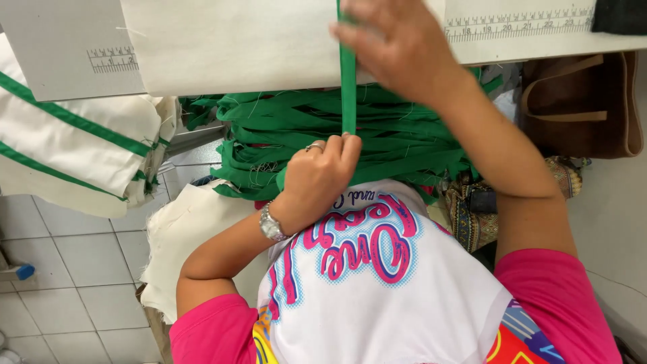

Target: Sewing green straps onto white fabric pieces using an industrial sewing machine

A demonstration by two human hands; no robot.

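Nearest the camera, the left hand (317,178), wearing a ring and a wristwatch (271,225), was clenched around the near end of a green strap (348,87). The strap ran taut from that fist up across a cream cloth (236,40) on the table (60,47). The right hand (397,47) pressed the strap flat on the cloth beyond the fist. A pile of green straps (404,145) lay just beside the fist. Judging by this, the strap was being aligned; the next move called for keeping it straight.

You are at a sewing workshop station. Indicators: a table (67,40) with printed measuring scales along its edge, a heap of green fabric strips (404,135), stacked cream cloth pieces with green trim (74,141), and a tiled floor (74,269).
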